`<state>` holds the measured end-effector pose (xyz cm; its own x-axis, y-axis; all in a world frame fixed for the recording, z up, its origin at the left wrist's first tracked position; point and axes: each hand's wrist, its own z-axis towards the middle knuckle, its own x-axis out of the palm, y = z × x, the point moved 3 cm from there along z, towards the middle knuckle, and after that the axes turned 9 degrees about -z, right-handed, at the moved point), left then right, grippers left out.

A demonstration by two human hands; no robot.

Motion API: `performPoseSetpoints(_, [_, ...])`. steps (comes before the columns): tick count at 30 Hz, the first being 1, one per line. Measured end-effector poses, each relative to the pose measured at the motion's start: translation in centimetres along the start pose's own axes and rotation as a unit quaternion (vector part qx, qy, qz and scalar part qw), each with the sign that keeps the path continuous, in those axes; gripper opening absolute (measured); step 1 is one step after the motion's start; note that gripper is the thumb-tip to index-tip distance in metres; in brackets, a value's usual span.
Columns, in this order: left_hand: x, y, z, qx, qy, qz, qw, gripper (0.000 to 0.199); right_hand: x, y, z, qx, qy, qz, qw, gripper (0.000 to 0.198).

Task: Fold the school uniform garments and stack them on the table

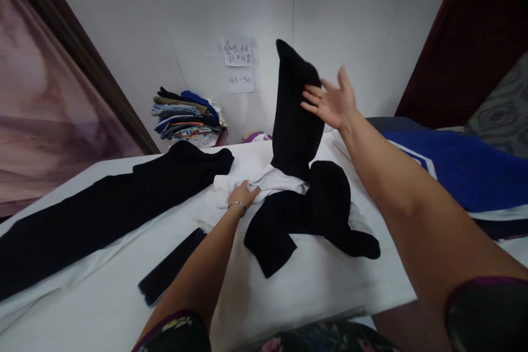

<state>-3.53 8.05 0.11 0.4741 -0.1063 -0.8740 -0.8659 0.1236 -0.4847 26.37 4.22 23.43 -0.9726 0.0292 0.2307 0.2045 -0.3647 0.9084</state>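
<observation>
A black-and-white garment (pixel 296 121) is bunched in the middle of the white-covered table. One black part of it stands up in the air, while other black parts lie folded and crumpled below. My left hand (pixel 244 194), with a bracelet at the wrist, is closed on the white cloth at the garment's left side. Beside the raised black part is my right hand (pixel 332 100), open with its fingers spread. Its fingertips overlap the black cloth in view; whether they touch it I cannot tell.
A black garment (pixel 124 212) stretches along the left. A black phone-like object (pixel 171 267) lies near my left forearm. Folded clothes (pixel 187 115) are stacked at the back, near paper notes (pixel 241 52) on the wall. Blue cloth (pixel 466 170) lies at right.
</observation>
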Motion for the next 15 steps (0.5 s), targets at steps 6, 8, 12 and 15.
performPoseSetpoints(6, [0.0,0.7,0.6,0.001,0.0,-0.039,0.999,0.058,-0.5,-7.2,-4.9,0.095,0.019,-0.303,0.948,0.05])
performPoseSetpoints(8, [0.0,0.7,0.8,-0.006,0.001,-0.044,0.999,0.062,-2.1,-8.9,-9.3,0.076,-0.005,-0.353,0.932,0.04])
performPoseSetpoints(12, [-0.1,0.5,1.1,-0.002,0.011,-0.045,0.999,0.062,-5.1,-10.6,-18.2,0.02,-0.127,-0.423,0.897,0.057])
performPoseSetpoints(15, [-0.2,0.4,1.2,0.003,0.014,-0.039,0.999,0.059,-6.2,-11.9,-22.6,0.058,-0.177,-0.386,0.903,0.076])
